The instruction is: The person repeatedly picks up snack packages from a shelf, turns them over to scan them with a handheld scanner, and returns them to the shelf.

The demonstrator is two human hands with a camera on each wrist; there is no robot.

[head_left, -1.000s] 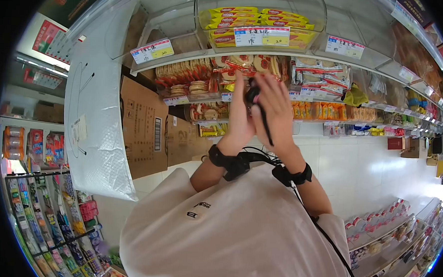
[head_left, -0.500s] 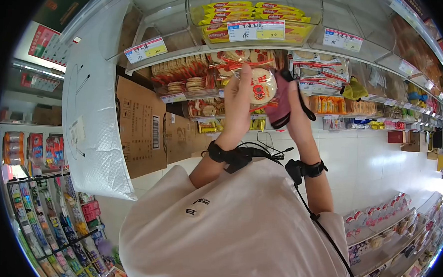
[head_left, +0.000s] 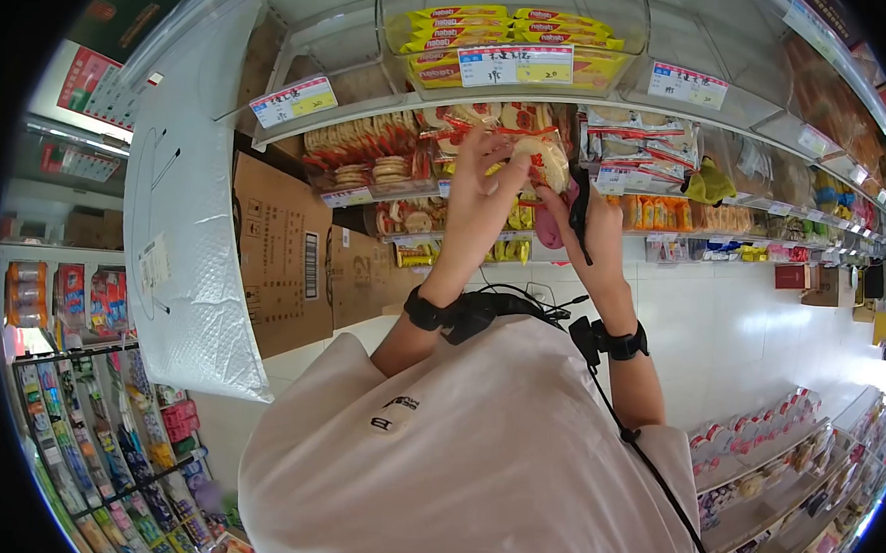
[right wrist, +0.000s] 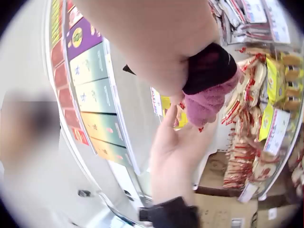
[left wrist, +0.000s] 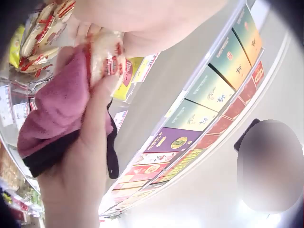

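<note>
A clear, red-printed rice cracker packet (head_left: 549,166) is between my hands in front of the snack shelf. A pink cloth mitt (left wrist: 61,99) with a black band and strap covers the fingers of my right hand (head_left: 598,230). The bare thumb of that hand lies on the packet, pinching it against the mitt, as the left wrist view shows. My left hand (head_left: 479,193) holds the packet's other end near its thumb, its fingers bent above. In the right wrist view the mitt hides most of the packet.
Behind the hands, bins hold stacked rice crackers (head_left: 360,147) and silver-and-red packets (head_left: 640,147). Yellow wafer packs (head_left: 466,32) stand above. A cardboard box (head_left: 279,253) and a white padded sheet (head_left: 198,264) are at left. A yellow-green cloth (head_left: 708,186) hangs at a shelf edge.
The hands were pressed flat together, then parted to show the cracker packet face-on. Now the packet is tilted, the left fingers have bent, and the mitt has turned mostly away from the head view.
</note>
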